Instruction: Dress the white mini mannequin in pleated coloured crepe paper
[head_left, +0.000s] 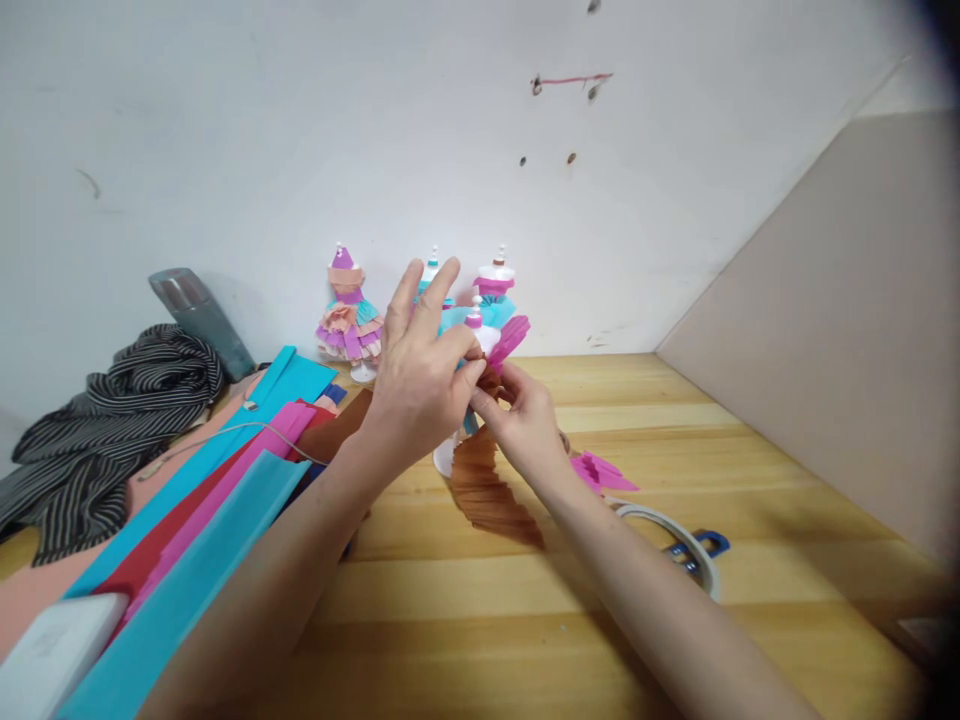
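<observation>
A small white dress form stands in front of me, with a magenta crepe paper piece fanning out at its shoulder. Brown crepe paper hangs in pleats from its waist down to the table. My left hand pinches the brown paper at the waist between thumb and index finger, its other fingers raised. From the right, my right hand pinches the same brown paper with its fingertips. The form's lower part is partly hidden behind my hands.
Behind stand other dress forms, one in a ruffled purple-and-peach dress. Crepe paper sheets, a striped cloth and a white box lie left. A tape roll, blue-handled tool and magenta scrap lie right.
</observation>
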